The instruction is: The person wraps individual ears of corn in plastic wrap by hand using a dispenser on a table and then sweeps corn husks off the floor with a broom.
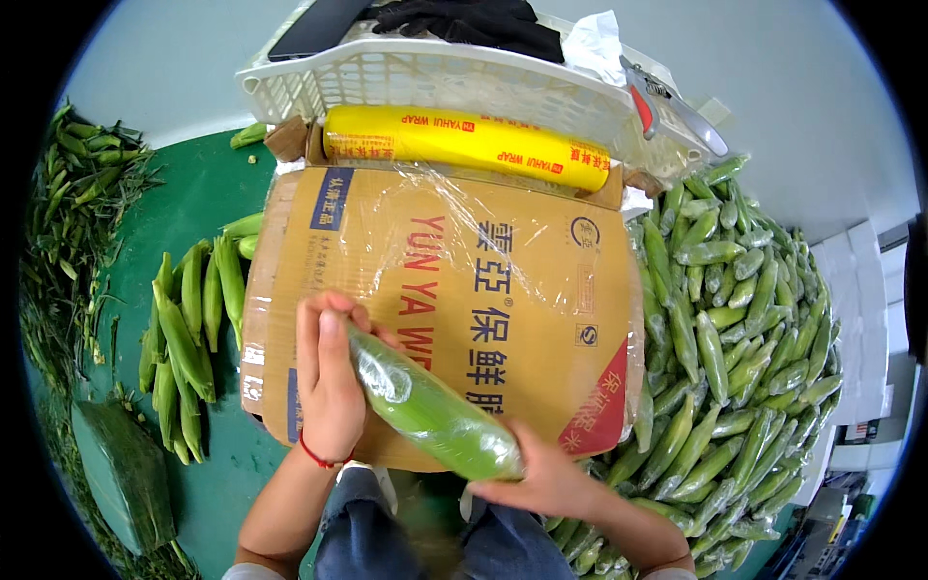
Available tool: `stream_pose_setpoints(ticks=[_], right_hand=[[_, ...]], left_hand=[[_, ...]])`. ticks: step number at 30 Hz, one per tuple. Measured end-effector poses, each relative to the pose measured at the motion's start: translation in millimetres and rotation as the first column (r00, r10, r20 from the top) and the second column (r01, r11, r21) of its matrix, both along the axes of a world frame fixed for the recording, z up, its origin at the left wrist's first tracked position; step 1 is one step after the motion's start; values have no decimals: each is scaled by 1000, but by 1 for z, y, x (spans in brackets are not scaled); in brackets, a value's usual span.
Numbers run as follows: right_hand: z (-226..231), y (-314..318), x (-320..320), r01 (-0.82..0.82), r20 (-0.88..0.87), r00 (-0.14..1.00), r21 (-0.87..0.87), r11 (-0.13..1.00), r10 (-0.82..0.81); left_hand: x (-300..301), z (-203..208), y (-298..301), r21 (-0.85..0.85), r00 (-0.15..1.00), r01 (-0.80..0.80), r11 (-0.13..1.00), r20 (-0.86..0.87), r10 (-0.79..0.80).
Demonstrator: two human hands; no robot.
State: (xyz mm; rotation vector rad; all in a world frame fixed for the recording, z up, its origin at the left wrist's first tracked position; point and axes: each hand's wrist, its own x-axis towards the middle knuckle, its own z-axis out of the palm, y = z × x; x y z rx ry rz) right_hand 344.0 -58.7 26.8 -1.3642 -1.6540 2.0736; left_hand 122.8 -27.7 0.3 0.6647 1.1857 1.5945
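An ear of corn [430, 406] in its green husk, with shiny clear film around it, is held slantwise above the near part of a cardboard box [551, 387]. My left hand [333, 372] grips its upper left end, the thumb lying along the top. Around its lower right end my right hand [541, 474] is closed. A yellow roll of plastic wrap [464, 147] lies across the far edge of the box, and a thin sheet of film stretches over the box top.
Unwrapped corn ears [188, 329] lie left of the box on the green surface [232, 503]. Farther left are loose husks [68, 271] and a dark green wrapped bundle [126, 474]. Many film-wrapped ears [735, 358] are heaped at right. A white basket [464, 82] behind holds black gloves [474, 24].
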Motion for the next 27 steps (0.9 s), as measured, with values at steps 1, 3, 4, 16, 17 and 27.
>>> stream_pose_setpoints(ticks=[1, 3, 4, 16, 17, 27], right_hand=[[5, 5, 12, -67, 192, 981, 233, 970, 21], [25, 4, 29, -32, 182, 981, 483, 875, -65], [34, 3, 39, -2, 164, 980, 583, 813, -115], [6, 30, 27, 901, -802, 86, -191, 390, -591], [6, 32, 26, 896, -821, 73, -195, 400, -566], [-14, 35, 36, 808, -931, 141, -89, 583, -337]], left_hand=[[1, -7, -7, 17, 998, -47, 999, -37, 48], [-7, -5, -30, 42, 994, -7, 999, -109, 12], [-12, -2, -40, 12, 992, 76, 997, -98, -75], [-1, -11, -68, -335, 831, 392, 857, -271, -486], [-1, -12, -68, -333, 818, 393, 857, -298, -491], [2, -10, -68, -352, 852, 350, 868, -265, -451]])
